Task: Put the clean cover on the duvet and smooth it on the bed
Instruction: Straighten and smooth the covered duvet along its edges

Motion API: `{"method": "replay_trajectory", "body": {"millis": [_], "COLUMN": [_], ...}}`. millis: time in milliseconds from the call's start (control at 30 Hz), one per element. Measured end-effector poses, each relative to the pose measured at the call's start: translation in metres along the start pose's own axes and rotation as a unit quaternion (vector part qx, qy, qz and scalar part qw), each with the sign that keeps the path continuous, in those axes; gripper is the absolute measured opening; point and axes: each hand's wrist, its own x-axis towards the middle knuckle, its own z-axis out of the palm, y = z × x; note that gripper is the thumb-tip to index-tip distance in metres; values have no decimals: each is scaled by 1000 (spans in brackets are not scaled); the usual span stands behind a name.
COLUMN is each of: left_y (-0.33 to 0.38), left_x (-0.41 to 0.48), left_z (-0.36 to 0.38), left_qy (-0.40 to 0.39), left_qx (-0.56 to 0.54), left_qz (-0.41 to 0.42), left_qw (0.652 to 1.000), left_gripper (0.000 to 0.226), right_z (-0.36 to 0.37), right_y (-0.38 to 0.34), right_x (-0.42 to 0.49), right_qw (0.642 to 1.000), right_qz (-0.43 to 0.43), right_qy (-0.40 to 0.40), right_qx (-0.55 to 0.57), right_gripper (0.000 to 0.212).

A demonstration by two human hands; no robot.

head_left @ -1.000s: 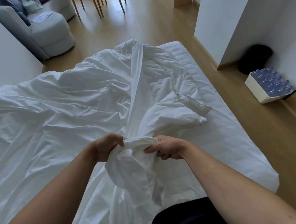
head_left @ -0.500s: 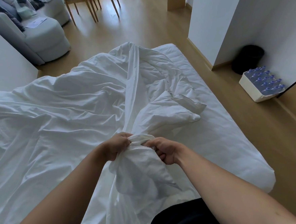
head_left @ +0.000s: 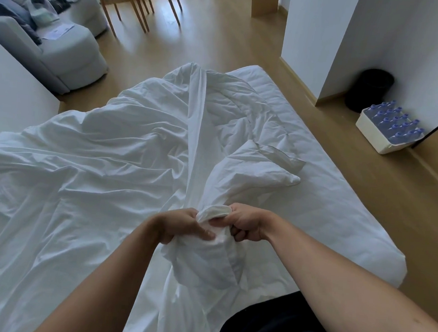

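My left hand (head_left: 185, 224) and right hand (head_left: 247, 226) each grip a bunched corner of the cover (head_left: 214, 253), duvet (head_left: 109, 163) rumpled across the bed (head_left: 340, 200). Step: seating the corner. Next, probably shake it down.

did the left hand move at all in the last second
Yes. Judged against the bed, the left hand has shifted slightly toward its right edge, closing on the right hand; both grip the bunched cover.
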Motion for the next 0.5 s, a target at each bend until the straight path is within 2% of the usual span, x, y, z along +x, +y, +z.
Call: {"method": "replay_trajectory", "body": {"millis": [100, 200, 267, 333, 433, 500], "left_y": [-3, -7, -9, -9, -5, -3], "left_x": [4, 9, 13, 15, 15, 16], "left_z": [-1, 1, 3, 5, 11, 16], "left_qy": [-44, -27, -5, 11, 36, 61], "left_qx": [-118, -213, -215, -203, -194, -184], "left_qz": [49, 92, 108, 110, 119, 126], "left_qw": [991, 972, 971, 973, 973, 973], "left_gripper": [47, 45, 53, 62, 41, 43], "right_z": [-2, -4, -9, -14, -15, -11], "right_y": [-2, -4, 0, 4, 7, 7], "right_x": [-3, -5, -6, -8, -10, -10], "right_qw": [999, 999, 1000, 996, 992, 991], "right_qz": [-12, 1, 14, 18, 18, 21], "right_qy": [23, 34, -8, -69, -116, -123], "right_qx": [18, 5, 23, 51, 44, 50], "right_gripper": [23, 36, 39, 30, 21, 21]}}
